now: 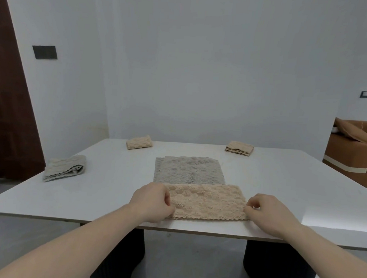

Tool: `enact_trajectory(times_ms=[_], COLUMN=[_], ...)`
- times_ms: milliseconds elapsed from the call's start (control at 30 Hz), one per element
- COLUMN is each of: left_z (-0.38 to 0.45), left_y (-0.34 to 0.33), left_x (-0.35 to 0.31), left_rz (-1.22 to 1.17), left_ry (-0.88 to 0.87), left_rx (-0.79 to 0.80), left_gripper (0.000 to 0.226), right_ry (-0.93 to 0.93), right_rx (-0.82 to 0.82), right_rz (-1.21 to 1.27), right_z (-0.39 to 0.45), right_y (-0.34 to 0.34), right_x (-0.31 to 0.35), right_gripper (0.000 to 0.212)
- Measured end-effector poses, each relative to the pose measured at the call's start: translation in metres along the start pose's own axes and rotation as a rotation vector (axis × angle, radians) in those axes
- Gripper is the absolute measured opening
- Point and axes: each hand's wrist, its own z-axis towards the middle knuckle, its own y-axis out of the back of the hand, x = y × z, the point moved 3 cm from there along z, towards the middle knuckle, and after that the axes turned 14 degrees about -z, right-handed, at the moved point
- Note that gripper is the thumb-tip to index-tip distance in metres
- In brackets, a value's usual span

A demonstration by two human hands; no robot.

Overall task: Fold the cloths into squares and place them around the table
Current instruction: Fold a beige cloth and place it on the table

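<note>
A beige cloth (207, 201), folded into a wide strip, lies near the front edge of the white table (103, 190). My left hand (151, 201) pinches its left end and my right hand (266, 213) pinches its right end. Just behind it a grey cloth (188, 170) lies spread flat. Three folded cloths sit around the table: a pale grey-beige one (65, 167) at the left edge, a beige one (138, 142) at the far left and a beige one (239, 148) at the far right.
The table stands against a white wall (203, 65). A dark wooden door (7, 108) is at the left. A brown sofa (352, 154) stands beyond the table's right side. Dark table legs (277, 269) show below the front edge.
</note>
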Motion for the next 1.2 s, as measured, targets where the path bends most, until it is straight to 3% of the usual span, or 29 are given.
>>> enact_trajectory(times_ms=[167,367,567,767,933,1100,1200], left_z=[0.009,0.026,0.041,0.047,0.048,0.049,0.049], left_y=[-0.009,-0.051,-0.092,-0.106,-0.106,-0.108,-0.105], left_x=[-0.031,-0.063,-0.072,-0.065,-0.066,-0.066,-0.065], left_rz=[-0.104,-0.015,0.050,0.039,0.052,0.059,0.058], left_ry=[-0.112,-0.261,-0.234,-0.198,-0.187,-0.183,-0.182], left_rx=[-0.056,0.093,0.265,0.290,0.302,0.305,0.334], left_gripper=[0.012,0.062,0.080,0.084,0.084,0.085,0.085], right_ry=[-0.093,-0.134,-0.168,-0.277,-0.394,-0.204,-0.183], right_rx=[-0.053,-0.030,0.083,0.071,-0.086,-0.125,-0.096], right_rz=[0.127,0.104,0.223,0.395,0.231,0.096,-0.009], right_z=[0.015,0.030,0.049,0.072,0.077,0.075,0.075], right_y=[-0.010,-0.027,-0.030,-0.026,-0.037,-0.044,-0.043], right_x=[0.004,0.005,-0.002,-0.015,-0.008,-0.002,0.000], right_gripper=[0.042,0.044,0.044,0.049,0.048,0.058,0.058])
